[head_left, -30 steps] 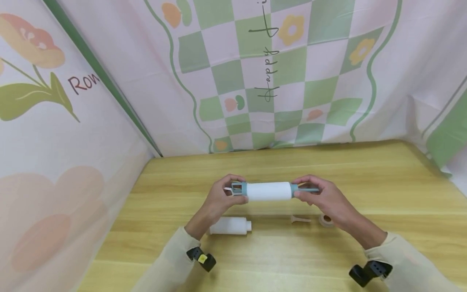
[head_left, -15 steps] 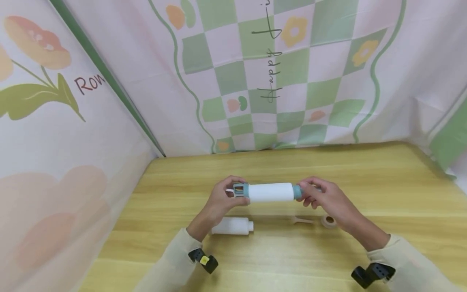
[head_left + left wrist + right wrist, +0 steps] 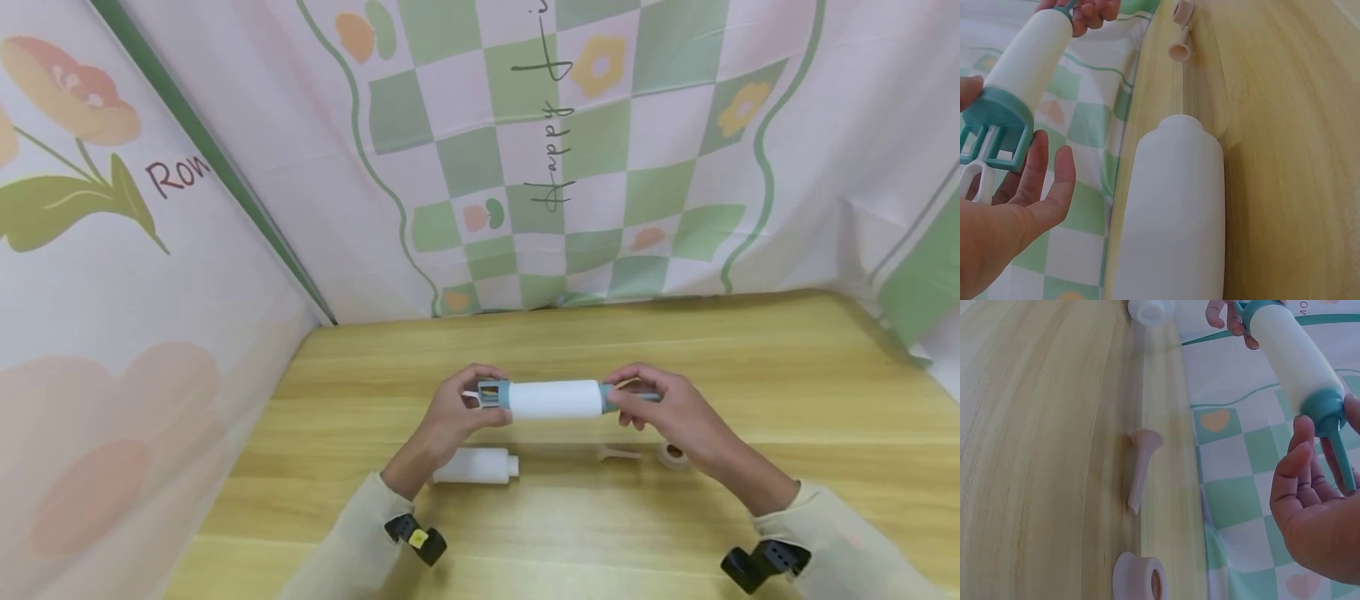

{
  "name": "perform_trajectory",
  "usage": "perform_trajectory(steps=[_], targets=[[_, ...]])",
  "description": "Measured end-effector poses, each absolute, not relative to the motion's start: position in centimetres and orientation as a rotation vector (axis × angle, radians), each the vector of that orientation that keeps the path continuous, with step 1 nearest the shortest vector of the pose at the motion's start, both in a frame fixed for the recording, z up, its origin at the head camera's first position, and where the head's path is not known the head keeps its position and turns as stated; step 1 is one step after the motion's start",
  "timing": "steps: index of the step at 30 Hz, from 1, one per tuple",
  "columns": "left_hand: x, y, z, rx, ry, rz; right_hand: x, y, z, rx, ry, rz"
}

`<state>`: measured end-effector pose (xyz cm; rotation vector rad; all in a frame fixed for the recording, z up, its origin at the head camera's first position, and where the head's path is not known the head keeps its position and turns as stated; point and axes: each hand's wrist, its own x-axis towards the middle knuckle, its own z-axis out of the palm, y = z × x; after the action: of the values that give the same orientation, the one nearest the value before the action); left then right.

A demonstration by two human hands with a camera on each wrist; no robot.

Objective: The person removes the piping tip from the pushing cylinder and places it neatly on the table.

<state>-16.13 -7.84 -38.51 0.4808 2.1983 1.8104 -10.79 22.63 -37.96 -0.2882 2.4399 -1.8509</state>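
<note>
A white tube with teal ends is held level above the table between my two hands. My left hand grips its teal slotted end, thumb on one side and fingers on the other. A white looped piece pokes out through that end. At the opposite end my right hand pinches the teal cap between thumb and fingers. A thin teal nozzle extends from the cap toward the right palm. Below my left hand a white bottle lies on its side, partly hidden by the wrist.
On the wooden table lie a small pink funnel-shaped piece and a pink ring, both below my right hand. A patterned curtain hangs along the table's far edge, and another curtain is at the left.
My right fingers slid outward over the nozzle half a second ago and are now back at the teal cap. My left hand keeps its grip; the tube has barely moved.
</note>
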Motion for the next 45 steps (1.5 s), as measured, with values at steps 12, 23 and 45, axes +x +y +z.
perform_trajectory(steps=[12,23,45], targets=[[-16.09,-8.0,-38.62,0.468,2.154,1.853,-10.75,22.67,-38.02,-0.354,2.436,-1.871],[-15.96,-8.07,-38.57,0.45,2.132,1.895,-10.85,22.71,-38.01,-0.359,2.42,-1.87],[-15.9,-8.15,-38.51,0.467,2.135,1.885,-10.96,22.56,-38.2,-0.255,2.415,-1.903]])
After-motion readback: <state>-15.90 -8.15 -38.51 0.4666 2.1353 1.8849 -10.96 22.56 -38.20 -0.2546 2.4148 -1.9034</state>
